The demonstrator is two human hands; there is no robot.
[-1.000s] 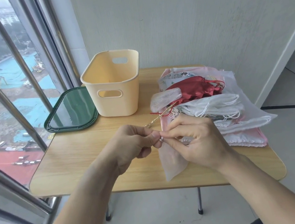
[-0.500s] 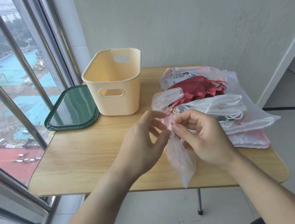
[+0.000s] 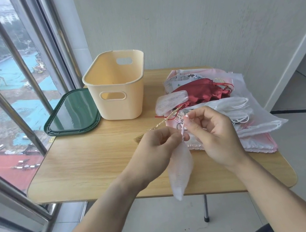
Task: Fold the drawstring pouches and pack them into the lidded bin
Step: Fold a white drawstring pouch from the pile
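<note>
A small sheer white pouch point(image 3: 180, 170) hangs over the table's front edge. My left hand point(image 3: 158, 149) grips its gathered top. My right hand point(image 3: 210, 132) pinches its thin drawstring point(image 3: 184, 125) and holds it up, taut. A heap of pouches point(image 3: 229, 114) lies at the table's right: a red satin one point(image 3: 203, 92), white mesh ones point(image 3: 232, 108), pink ones below. The cream bin point(image 3: 118, 85) stands open and empty at the back, with its dark green lid point(image 3: 72, 113) flat beside it on the left.
The small wooden table point(image 3: 87, 164) stands against a grey wall, with window bars close on the left. A gold twisted cord point(image 3: 170, 115) trails from the heap toward my left hand. A sheer pouch point(image 3: 170, 100) rests at the heap's left edge.
My left hand has closed on the pouch's top, where half a second ago its fingers were spread. My right hand has drawn the drawstring up and away, so the pouch's mouth is gathered.
</note>
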